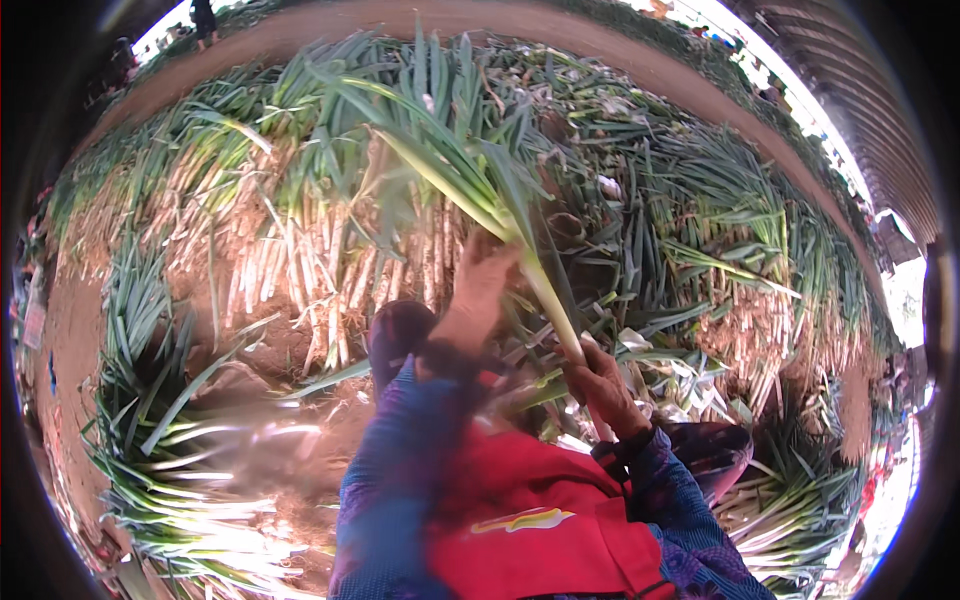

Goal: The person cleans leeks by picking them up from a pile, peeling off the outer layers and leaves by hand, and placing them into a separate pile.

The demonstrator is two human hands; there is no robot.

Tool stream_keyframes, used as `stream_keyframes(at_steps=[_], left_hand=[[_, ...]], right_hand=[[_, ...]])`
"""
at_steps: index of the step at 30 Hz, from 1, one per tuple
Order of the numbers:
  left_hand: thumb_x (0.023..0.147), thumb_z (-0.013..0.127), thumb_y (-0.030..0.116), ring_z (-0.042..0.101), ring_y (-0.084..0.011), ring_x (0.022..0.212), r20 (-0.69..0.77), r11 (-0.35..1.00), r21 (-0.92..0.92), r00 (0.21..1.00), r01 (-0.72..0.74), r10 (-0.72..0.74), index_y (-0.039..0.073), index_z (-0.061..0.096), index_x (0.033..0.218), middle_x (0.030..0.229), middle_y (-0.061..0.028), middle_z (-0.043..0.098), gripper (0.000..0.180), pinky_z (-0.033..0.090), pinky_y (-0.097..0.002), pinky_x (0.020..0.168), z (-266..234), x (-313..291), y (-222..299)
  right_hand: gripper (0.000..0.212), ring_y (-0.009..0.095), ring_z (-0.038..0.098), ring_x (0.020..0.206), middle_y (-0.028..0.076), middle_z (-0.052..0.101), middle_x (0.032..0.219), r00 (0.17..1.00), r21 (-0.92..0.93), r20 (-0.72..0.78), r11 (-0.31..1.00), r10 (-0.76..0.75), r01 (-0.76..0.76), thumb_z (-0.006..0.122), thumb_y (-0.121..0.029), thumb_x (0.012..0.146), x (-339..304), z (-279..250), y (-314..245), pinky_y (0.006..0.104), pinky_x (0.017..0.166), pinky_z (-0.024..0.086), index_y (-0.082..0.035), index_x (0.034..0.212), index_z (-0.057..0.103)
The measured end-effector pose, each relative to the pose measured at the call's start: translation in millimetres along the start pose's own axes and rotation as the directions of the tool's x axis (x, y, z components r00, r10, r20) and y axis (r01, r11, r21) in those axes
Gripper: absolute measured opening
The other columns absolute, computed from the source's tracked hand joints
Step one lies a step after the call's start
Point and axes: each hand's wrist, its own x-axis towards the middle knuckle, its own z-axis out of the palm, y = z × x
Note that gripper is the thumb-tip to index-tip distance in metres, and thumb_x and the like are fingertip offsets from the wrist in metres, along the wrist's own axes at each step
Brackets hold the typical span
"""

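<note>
A long leek (546,290) slants across the middle of the view, its green leaves spreading up and to the left, its pale stem running down to the right. My right hand (608,392) is closed around the lower part of that stem. Close to where the leaves fan out, my left hand (484,287) is smeared by motion. Its fingers touch or nearly touch the leek, but whether they grip it I cannot tell. My lap is covered by a red apron (540,500), and loose trimmed leaves lie between my knees.
Rows of leeks (300,250) with pale stems toward me lie on brown soil ahead. More leeks (190,500) are piled at the lower left, and another pile (790,510) lies at the lower right. A dirt path (640,55) curves behind, with a person standing far left.
</note>
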Motion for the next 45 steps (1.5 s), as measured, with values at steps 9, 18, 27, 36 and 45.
stream_keyframes(at_steps=[9,18,27,36,45], left_hand=[[0.079,0.072,0.000,0.064,-0.0119,0.077,0.041,0.991,-0.027,0.991,-0.129,0.130,0.012,0.052,0.116,0.096,-0.0008,0.066,0.044,0.049,-0.0230,0.055,-1.1,0.7,14.3],[0.080,0.069,-0.005,0.056,-0.0105,0.073,0.115,0.991,0.001,0.985,-0.132,0.131,0.003,0.055,0.106,0.091,-0.0022,0.060,0.031,0.048,-0.0236,0.068,0.8,3.4,7.3],[0.077,0.067,-0.011,0.049,-0.0056,0.064,-0.001,0.816,0.177,0.829,-0.550,0.559,0.007,0.053,0.087,0.072,0.0048,0.051,0.025,0.044,-0.0196,0.064,6.1,14.2,-22.5],[0.079,0.060,-0.016,0.052,-0.0057,0.081,0.284,0.895,0.209,0.900,-0.395,0.331,0.005,0.048,0.091,0.084,0.0008,0.049,0.027,0.046,-0.0194,0.072,6.6,-28.7,-31.0],[0.082,0.066,-0.005,0.059,-0.0153,0.077,0.362,0.928,0.089,0.880,-0.362,0.308,0.009,0.055,0.097,0.095,-0.0068,0.060,0.024,0.051,-0.0274,0.067,21.7,-71.8,28.5]], right_hand=[[0.038,0.003,0.048,0.072,-0.003,0.059,0.090,0.999,0.103,-0.027,0.994,-0.021,0.023,0.059,-0.022,0.087,-15.3,4.2,3.6,0.0191,0.059,0.036,-0.001,0.118,0.058],[0.038,0.007,0.053,0.078,0.002,0.063,0.096,0.997,-0.038,-0.076,0.999,-0.028,0.026,0.059,-0.024,0.090,-22.8,-4.5,11.2,0.0220,0.065,0.042,0.000,0.119,0.057],[0.034,0.013,0.058,0.087,0.006,0.063,0.095,0.979,-0.033,-0.195,0.998,-0.066,0.061,0.058,-0.025,0.092,-22.4,3.2,12.4,0.0276,0.075,0.047,0.001,0.114,0.058],[0.037,0.012,0.055,0.073,0.008,0.063,0.094,0.958,0.018,-0.248,0.990,0.143,-0.143,0.055,-0.022,0.090,-19.2,3.0,7.5,0.0244,0.060,0.043,0.002,0.118,0.056],[0.035,0.008,0.046,0.058,0.000,0.052,0.077,0.983,0.296,-0.148,0.953,0.110,-0.062,0.054,-0.025,0.093,-8.6,-20.4,23.3,0.0224,0.047,0.037,-0.001,0.119,0.055]])
